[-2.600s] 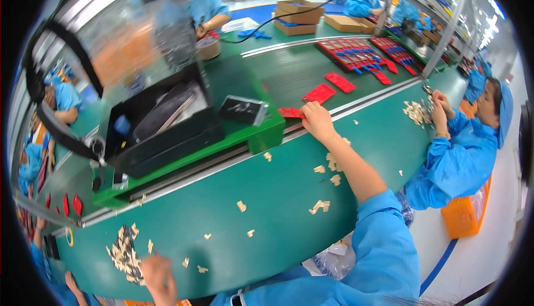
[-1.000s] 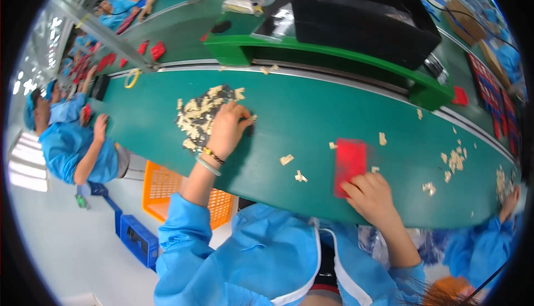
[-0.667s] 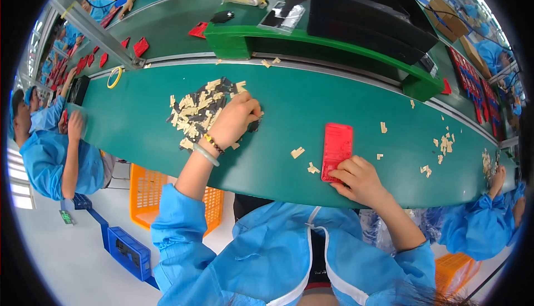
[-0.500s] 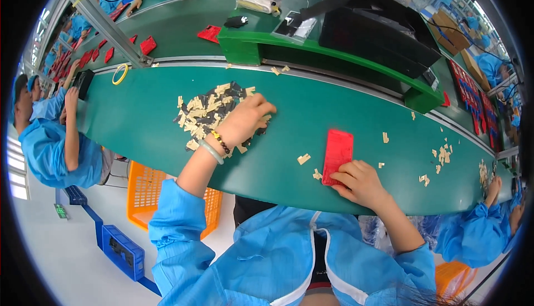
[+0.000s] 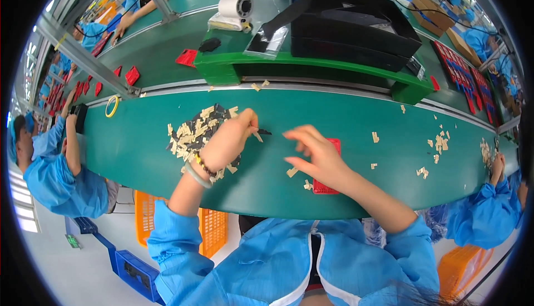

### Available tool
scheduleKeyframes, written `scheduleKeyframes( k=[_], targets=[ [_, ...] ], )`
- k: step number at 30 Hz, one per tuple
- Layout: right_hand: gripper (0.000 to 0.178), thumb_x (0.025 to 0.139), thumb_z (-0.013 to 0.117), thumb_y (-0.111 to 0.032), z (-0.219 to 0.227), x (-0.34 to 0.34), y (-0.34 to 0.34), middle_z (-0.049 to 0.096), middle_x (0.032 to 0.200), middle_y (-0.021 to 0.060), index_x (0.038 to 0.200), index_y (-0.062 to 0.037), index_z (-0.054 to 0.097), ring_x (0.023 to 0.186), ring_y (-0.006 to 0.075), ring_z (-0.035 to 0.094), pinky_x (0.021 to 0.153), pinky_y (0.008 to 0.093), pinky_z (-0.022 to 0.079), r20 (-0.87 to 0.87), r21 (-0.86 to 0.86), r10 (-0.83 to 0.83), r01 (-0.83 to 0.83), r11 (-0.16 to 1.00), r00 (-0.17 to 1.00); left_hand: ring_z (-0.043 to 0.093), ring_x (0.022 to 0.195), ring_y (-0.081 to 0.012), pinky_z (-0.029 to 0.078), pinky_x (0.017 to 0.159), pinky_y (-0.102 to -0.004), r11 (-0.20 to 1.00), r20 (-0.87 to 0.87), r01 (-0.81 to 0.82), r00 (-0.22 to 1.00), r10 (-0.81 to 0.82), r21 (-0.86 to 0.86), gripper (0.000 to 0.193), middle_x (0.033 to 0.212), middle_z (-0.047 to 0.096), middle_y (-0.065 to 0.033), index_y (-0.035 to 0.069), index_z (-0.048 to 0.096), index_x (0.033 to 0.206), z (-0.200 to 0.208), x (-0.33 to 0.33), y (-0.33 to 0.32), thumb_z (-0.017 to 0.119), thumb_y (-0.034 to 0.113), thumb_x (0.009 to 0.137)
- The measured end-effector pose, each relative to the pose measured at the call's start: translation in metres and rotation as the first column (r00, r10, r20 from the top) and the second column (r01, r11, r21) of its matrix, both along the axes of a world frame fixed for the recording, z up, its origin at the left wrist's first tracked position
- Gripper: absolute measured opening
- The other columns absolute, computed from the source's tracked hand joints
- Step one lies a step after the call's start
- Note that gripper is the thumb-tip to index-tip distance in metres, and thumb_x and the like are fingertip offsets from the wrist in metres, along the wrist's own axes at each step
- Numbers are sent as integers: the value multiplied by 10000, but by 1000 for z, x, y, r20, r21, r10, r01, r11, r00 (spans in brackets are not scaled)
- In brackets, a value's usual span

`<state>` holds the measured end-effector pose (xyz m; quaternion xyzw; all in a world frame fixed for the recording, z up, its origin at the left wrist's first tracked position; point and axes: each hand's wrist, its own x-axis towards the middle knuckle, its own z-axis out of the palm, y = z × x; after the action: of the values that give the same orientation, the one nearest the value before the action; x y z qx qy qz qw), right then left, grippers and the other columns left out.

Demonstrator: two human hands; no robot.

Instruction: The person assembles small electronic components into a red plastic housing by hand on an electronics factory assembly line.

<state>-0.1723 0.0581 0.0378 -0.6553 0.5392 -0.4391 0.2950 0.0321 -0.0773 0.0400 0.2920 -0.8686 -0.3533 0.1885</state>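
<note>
My left hand [image 5: 228, 142] is at the right side of a pile of small beige and black pieces [image 5: 192, 133]. Its fingertips are pinched on a small black-and-beige piece [image 5: 260, 134]. A flat red rectangular case [image 5: 325, 188] lies on the green worktop, partly covered by my right hand [image 5: 320, 161]. That hand hangs over the case with thumb and fingers apart, pointing toward the left hand, and nothing shows between them. A few loose beige pieces [image 5: 292, 172] lie just left of the case.
A green shelf [image 5: 217, 72] carrying a black box [image 5: 356, 50] and a white roll [image 5: 235, 6] borders the far edge. Yellow tape [image 5: 112, 106] lies at left. More beige pieces [image 5: 441, 142] are scattered at right. Co-workers sit at both ends; an orange crate [image 5: 214, 234] stands below.
My right hand has let go of the red case and moved left and up, its fingers spreading. The left hand now shows a small piece at its fingertips. The whole view has shifted slightly.
</note>
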Motion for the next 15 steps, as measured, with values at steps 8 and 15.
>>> scheduleKeyframes(
  k=[8,15],
  targets=[
    [75,790,682,15,-18,1,-38,594,746,75,858,-2,657,608,177,605,550,281,494,69,-184,-196,206,961,978,609,811,-324,484,740,-373,991,83,-127,988,130,-38,183,875,605,-163,-12,534,1080,6,11,22,552,7,898],
    [290,632,729,-10,4,3,6,615,821,37,906,-94,688,685,214,586,584,314,459,-348,-642,-388,85,762,854,623,893,-119,491,824,-245,753,-495,143,827,266,642,157,969,675,-61,-27,599,1085,-15,-40,84,520,44,969]
  ],
)
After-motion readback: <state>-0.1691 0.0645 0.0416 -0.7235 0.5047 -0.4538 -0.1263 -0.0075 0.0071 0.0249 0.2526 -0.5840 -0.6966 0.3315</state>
